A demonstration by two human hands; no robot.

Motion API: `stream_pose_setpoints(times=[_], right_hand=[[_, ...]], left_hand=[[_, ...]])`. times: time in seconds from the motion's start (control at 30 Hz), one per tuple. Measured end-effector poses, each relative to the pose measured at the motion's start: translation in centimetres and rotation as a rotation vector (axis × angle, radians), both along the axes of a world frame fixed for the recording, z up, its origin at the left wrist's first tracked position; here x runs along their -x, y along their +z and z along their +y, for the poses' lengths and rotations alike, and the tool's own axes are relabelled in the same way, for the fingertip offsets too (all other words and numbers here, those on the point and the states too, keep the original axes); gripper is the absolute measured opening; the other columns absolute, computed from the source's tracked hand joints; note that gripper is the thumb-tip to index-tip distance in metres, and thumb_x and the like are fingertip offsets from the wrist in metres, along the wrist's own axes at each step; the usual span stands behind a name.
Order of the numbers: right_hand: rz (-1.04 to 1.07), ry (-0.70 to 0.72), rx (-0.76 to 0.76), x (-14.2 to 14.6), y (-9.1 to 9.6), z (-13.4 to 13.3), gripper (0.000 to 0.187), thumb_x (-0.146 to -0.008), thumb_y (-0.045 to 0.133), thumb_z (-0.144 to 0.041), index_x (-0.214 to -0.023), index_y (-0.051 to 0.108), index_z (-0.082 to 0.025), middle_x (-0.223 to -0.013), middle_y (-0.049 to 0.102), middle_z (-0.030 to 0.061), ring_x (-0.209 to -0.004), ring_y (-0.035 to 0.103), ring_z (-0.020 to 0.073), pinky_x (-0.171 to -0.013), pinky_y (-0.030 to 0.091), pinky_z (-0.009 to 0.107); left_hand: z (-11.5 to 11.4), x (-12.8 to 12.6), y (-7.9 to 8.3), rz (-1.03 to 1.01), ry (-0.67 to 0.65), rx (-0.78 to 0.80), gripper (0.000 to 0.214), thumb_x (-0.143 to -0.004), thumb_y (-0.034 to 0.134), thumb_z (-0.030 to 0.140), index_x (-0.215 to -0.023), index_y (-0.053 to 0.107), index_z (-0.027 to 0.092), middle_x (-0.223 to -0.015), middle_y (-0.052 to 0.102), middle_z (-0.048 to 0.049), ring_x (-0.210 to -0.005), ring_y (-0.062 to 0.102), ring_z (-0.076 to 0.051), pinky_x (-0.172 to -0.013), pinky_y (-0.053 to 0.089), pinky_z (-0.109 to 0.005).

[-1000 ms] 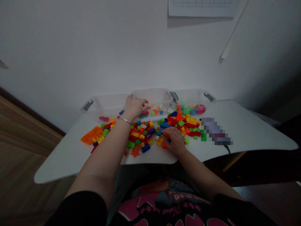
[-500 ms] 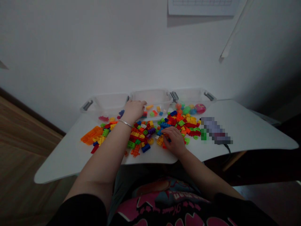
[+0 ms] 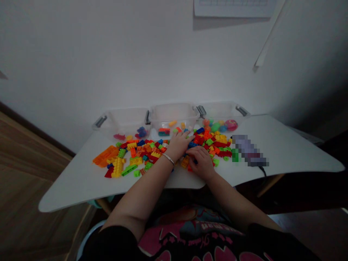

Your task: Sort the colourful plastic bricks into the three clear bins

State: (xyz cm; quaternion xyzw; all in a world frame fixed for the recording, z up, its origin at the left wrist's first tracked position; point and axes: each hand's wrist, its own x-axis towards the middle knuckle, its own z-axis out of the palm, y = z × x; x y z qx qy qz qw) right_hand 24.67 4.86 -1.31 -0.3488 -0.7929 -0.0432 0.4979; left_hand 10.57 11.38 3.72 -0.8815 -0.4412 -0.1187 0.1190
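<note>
My left hand point(image 3: 179, 145), a bracelet at its wrist, reaches over the middle of a spread of toy building bricks point(image 3: 148, 148). Its fingers are stretched out, the tips near blue and green bricks just in front of the middle clear bin point(image 3: 174, 106). Close beside it, my right hand point(image 3: 202, 164) rests low among the bricks with fingers curled down; what they hold, if anything, is hidden. A yellow-orange brick point(image 3: 185, 162) lies by its fingertips. Inside the middle bin are a few bricks, among them a red-and-teal stack point(image 3: 164, 132).
A left clear bin point(image 3: 127, 110) holds pink and blue pieces; a right clear bin point(image 3: 220, 105) holds coloured balls point(image 3: 215, 127). An orange plate-like piece point(image 3: 104, 156) lies at the left. A blurred device point(image 3: 250, 150) with a cable lies right on the white table point(image 3: 293, 145).
My left hand has drawn back from the middle bin, moving right and nearer to my right hand. A red-and-teal stack now shows in that bin. My right hand stays almost still.
</note>
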Motion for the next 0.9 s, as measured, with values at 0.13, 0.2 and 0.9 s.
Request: stream_pose_setpoints(times=[0.13,0.2,0.9], right_hand=[[0.003,0.009,-0.010,0.0,0.3,0.0,0.026,-0.085,0.053,-0.009,-0.105,0.064,-0.022,-0.097,0.072,0.0063,-0.093,0.064,0.0214,-0.090,0.053,0.041],[0.004,0.011,-0.006,0.0,0.4,0.0,0.025,-0.085,0.053,-0.009,-0.103,0.065,-0.022,-0.096,0.072,0.0063,-0.093,0.064,0.0214,-0.089,0.053,0.041],[-0.012,0.022,0.005,0.0,0.0,0.1,0.025,-0.085,0.053,-0.008,-0.101,0.064,-0.023,-0.095,0.071,0.0054,-0.093,0.063,0.0210,-0.089,0.053,0.041]], left_hand=[[0.8,-0.2,-1.4,0.016,0.075,0.076,0.038,-0.098,0.043,0.028,-0.133,0.057,0.030,-0.141,0.056,-0.0095,-0.119,0.058,-0.027,-0.100,0.040,-0.045],[1.0,-0.2,-1.4,0.005,0.083,0.090,0.035,-0.098,0.044,0.027,-0.128,0.062,0.028,-0.137,0.059,-0.0097,-0.118,0.058,-0.027,-0.100,0.041,-0.044],[1.1,0.7,0.5,-0.279,0.106,0.111,0.028,-0.088,0.053,0.016,-0.111,0.069,0.021,-0.112,0.065,-0.0081,-0.103,0.062,-0.020,-0.089,0.050,-0.031]])
